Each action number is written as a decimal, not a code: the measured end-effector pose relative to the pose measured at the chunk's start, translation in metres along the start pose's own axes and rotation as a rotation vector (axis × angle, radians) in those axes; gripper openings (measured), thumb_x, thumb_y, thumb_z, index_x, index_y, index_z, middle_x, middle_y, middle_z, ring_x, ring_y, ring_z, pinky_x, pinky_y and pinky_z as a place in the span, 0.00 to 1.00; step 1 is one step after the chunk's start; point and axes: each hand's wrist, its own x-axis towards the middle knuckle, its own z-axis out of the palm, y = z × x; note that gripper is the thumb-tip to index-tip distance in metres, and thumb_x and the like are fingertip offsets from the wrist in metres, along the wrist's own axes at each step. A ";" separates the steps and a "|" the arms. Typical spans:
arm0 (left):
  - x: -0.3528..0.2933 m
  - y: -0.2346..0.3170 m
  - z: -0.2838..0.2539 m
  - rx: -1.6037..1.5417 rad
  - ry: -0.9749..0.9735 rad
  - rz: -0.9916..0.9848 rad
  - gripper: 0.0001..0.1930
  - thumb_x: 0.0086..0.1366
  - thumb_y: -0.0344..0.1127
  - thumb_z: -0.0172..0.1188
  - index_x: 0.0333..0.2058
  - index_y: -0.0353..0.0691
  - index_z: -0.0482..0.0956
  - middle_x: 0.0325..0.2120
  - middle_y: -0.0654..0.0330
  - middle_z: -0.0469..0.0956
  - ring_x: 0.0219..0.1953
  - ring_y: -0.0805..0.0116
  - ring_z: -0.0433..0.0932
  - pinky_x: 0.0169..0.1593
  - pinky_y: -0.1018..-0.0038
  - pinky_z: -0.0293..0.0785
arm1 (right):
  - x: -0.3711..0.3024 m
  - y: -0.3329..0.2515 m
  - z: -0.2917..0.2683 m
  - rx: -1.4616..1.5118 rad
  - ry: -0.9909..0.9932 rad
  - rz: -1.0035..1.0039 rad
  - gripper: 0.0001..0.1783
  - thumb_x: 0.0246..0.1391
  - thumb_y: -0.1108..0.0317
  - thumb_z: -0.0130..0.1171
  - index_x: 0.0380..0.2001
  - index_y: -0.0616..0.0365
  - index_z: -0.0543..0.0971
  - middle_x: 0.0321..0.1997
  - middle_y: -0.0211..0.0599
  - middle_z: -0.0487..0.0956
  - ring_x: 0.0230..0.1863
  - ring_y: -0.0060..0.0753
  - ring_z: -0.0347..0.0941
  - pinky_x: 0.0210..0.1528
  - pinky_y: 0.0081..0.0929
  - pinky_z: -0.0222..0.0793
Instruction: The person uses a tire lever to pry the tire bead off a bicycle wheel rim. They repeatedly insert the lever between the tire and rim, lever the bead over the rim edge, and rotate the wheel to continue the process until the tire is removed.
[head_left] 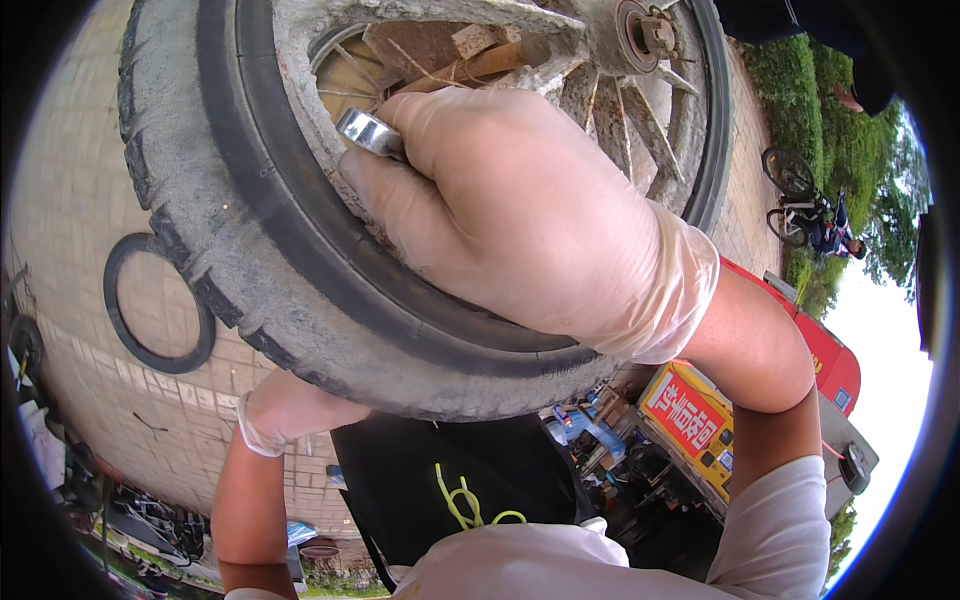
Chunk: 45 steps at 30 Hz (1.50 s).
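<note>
A large wheel fills the upper middle, with a worn black rubber tire [400, 370] around a dirty grey spoked metal rim [535, 15]. My right hand [520, 200], in a thin translucent glove, reaches across the rim with curled fingers. From its grip pokes the rounded shiny end of a chrome metal tool [370, 132]; the rest of the tool is hidden. My left hand [300, 405], gloved as well, is at the tire's lower left edge, its fingers hidden behind the tire. A rusty axle hub [645, 35] sits at the rim's centre.
A loose black rubber ring [160, 303] lies on the brick paving at left. Behind my right arm are a red and yellow cart [690, 425] and assorted tools and parts [610, 440]. Farther right, a person with a bicycle [800, 200] is beside green hedges.
</note>
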 end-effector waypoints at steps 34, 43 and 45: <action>0.003 -0.002 0.002 0.063 -0.016 -0.038 0.27 0.52 0.35 0.68 0.53 0.36 0.78 0.50 0.52 0.80 0.53 0.54 0.78 0.58 0.67 0.71 | -0.009 0.001 -0.021 -0.125 0.020 -0.053 0.15 0.63 0.65 0.60 0.25 0.64 0.78 0.14 0.44 0.72 0.15 0.41 0.69 0.22 0.32 0.67; 0.004 -0.005 0.004 0.037 -0.009 0.007 0.27 0.52 0.34 0.68 0.53 0.35 0.78 0.50 0.51 0.80 0.53 0.53 0.78 0.58 0.66 0.71 | 0.015 -0.004 -0.007 -0.234 -0.144 -0.068 0.20 0.60 0.61 0.52 0.23 0.66 0.81 0.21 0.56 0.77 0.28 0.60 0.77 0.35 0.46 0.75; 0.004 -0.004 0.004 0.024 -0.012 -0.008 0.27 0.52 0.34 0.67 0.53 0.35 0.78 0.50 0.51 0.80 0.53 0.54 0.78 0.58 0.66 0.71 | 0.003 0.000 -0.012 -0.189 -0.139 -0.046 0.17 0.59 0.61 0.55 0.24 0.64 0.80 0.20 0.53 0.77 0.26 0.57 0.76 0.33 0.45 0.74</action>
